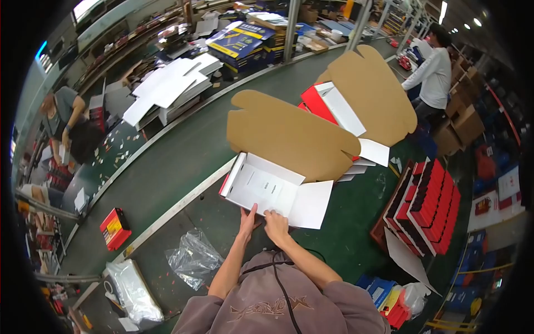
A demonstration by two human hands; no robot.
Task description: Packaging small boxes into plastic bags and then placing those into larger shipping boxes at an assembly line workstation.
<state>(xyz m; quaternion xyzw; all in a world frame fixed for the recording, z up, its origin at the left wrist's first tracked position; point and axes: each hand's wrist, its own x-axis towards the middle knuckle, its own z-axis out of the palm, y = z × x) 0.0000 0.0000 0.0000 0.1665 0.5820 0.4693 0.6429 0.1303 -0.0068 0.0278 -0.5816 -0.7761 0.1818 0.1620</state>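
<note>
2 hands [248, 224] [276, 225], box [264, 181] (underside hidden)

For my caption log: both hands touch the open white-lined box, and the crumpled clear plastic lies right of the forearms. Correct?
No: the head view shows the crumpled clear plastic left of the forearms. The left hand and right hand do touch the open white-lined box.

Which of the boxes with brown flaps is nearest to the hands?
The near box, its white inside facing up: left hand and right hand are at its edge. The far box is beyond the near one's flap.
</note>
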